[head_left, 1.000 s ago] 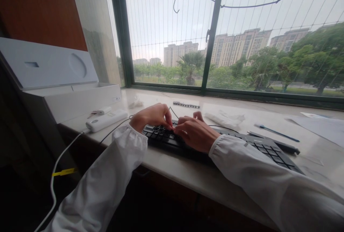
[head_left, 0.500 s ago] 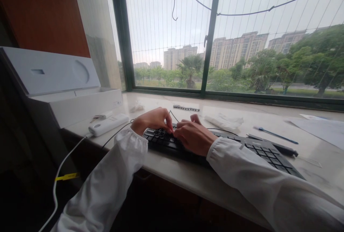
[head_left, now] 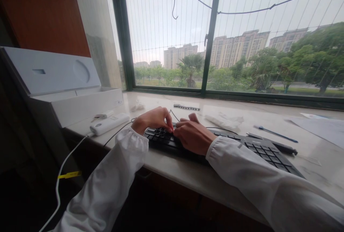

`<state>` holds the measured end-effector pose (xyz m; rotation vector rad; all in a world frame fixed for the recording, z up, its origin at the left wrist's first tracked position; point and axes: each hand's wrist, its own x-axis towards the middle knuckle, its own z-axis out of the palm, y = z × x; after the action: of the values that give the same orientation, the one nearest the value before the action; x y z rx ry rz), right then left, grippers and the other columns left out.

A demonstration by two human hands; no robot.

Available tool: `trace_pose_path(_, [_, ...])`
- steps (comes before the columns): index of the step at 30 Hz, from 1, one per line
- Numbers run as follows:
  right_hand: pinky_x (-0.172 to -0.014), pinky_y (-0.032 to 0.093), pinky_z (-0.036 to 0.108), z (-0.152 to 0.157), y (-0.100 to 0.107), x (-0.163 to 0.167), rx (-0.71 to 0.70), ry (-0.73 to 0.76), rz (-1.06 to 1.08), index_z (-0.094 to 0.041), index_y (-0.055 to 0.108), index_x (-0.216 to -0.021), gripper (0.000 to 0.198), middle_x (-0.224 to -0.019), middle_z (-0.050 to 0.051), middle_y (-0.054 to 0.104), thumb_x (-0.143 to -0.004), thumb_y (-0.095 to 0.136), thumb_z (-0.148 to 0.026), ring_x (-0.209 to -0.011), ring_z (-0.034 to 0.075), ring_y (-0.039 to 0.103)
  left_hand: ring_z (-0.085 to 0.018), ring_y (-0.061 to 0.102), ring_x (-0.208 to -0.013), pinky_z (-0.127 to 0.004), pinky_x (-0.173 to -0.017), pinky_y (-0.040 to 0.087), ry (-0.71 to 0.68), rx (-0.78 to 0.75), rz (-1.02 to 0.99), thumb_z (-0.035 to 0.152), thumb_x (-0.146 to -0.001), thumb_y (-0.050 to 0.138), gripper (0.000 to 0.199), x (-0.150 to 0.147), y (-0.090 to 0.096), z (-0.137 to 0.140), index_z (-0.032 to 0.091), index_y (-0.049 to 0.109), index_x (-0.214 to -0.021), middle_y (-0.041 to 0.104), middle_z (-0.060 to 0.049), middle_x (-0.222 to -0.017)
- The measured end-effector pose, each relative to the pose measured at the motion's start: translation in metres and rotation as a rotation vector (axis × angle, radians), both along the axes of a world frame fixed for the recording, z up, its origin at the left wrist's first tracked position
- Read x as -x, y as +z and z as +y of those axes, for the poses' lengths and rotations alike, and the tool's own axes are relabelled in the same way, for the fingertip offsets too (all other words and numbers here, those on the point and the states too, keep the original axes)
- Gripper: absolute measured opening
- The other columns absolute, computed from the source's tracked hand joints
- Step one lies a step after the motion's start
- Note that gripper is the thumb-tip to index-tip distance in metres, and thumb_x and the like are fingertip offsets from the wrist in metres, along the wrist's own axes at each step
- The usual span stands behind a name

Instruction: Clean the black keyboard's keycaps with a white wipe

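A black keyboard (head_left: 268, 153) lies along the front of the marble sill, tilted away to the right. Over its left half, my left hand (head_left: 154, 120) bends down with thumb and fingers pinched together at the keys. My right hand (head_left: 195, 136) rests against the same spot, its fingers curled and closed, their tips meeting those of the left. Something small and reddish shows between the fingertips, too little of it to name. Both wrists come out of white elastic cuffs. The keys under my right hand are hidden.
An open white box (head_left: 83, 106) stands at the left, with a white power strip (head_left: 110, 124) and its cable before it. Behind the keyboard lie a dark strip (head_left: 186, 107), crumpled clear plastic (head_left: 225, 121), a blue stick (head_left: 278, 134), a black tool (head_left: 279, 146) and paper (head_left: 319, 128).
Both hands stay at the same place on the keyboard, with only a very slight shift of the right fingers. The view has moved a little.
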<state>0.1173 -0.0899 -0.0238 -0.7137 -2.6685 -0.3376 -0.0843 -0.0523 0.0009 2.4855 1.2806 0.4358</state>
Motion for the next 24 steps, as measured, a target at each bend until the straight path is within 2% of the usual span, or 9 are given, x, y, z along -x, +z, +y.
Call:
trace_pose_path(4, [-0.077,0.021,0.037,0.003,-0.001,-0.002,-0.009,0.02,-0.008,-0.019,0.061,-0.067,0.024,-0.072,0.002,0.063,-0.083,0.047,-0.01,-0.077,0.016,0.052,-0.015,0.066,-0.071,-0.023,-0.069,0.046,0.022,0.018,-0.023,0.034,-0.063,0.077,0.02,0.002,-0.003,-0.002,0.021,0.078,-0.079,0.074,-0.001,-0.073])
trace_pose_path(11, [-0.075,0.02,0.036,0.016,-0.006,-0.012,0.046,0.018,0.061,-0.024,0.07,-0.082,0.028,-0.075,0.001,0.062,-0.092,0.045,-0.02,-0.076,0.014,0.052,-0.017,0.067,-0.08,-0.024,-0.072,0.046,0.019,0.117,-0.013,0.04,-0.07,0.072,0.029,0.008,0.0,-0.004,0.019,0.078,-0.088,0.075,-0.004,-0.084])
trace_pose_path(16, [-0.077,0.021,0.036,0.019,-0.007,-0.015,0.067,0.006,0.101,-0.027,0.073,-0.089,0.027,-0.077,0.001,0.062,-0.094,0.046,-0.026,-0.078,0.014,0.054,-0.017,0.066,-0.08,-0.024,-0.072,0.045,0.027,0.113,0.009,0.043,-0.071,0.071,0.032,0.009,0.001,-0.002,0.018,0.077,-0.089,0.075,-0.005,-0.085])
trace_pose_path(24, [-0.077,0.02,0.035,0.02,-0.008,-0.016,0.043,0.027,0.07,-0.028,0.073,-0.091,0.027,-0.077,0.001,0.062,-0.094,0.047,-0.03,-0.076,0.013,0.052,-0.018,0.066,-0.081,-0.024,-0.074,0.044,0.017,0.123,0.017,0.045,-0.069,0.072,0.033,0.008,-0.001,0.002,0.018,0.077,-0.087,0.075,-0.005,-0.086])
